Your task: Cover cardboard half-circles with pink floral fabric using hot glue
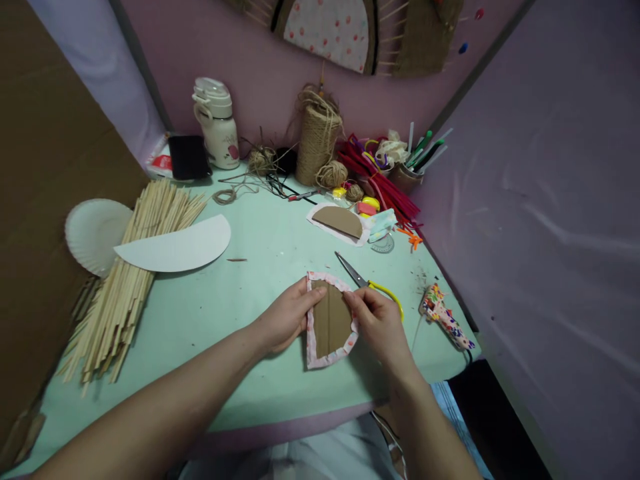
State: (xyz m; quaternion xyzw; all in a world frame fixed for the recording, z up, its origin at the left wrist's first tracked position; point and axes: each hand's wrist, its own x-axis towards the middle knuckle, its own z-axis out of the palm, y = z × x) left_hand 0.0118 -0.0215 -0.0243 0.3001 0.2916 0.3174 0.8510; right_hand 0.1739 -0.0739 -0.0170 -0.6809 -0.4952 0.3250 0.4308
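A cardboard half-circle (pixel 330 323) with pinkish patterned fabric folded over its rim is held up above the table, its bare brown side facing me. My left hand (pixel 290 313) grips its straight edge, thumb on the cardboard and fingers behind. On the curved edge, my right hand (pixel 375 317) pinches the folded fabric between thumb and fingers. Scissors (pixel 353 269) with yellow handles lie just beyond my right hand, which partly covers them. Farther back rests another cardboard half-circle (pixel 340 220) on a white piece of fabric or paper.
A glue gun (pixel 443 317) with a colourful pattern lies at the right edge. On the left, a white paper shape (pixel 175 247) rests across a bundle of thin wooden sticks (pixel 125 300) beside a paper plate (pixel 95 233). A bottle (pixel 217 127) and twine spool (pixel 317 137) stand behind.
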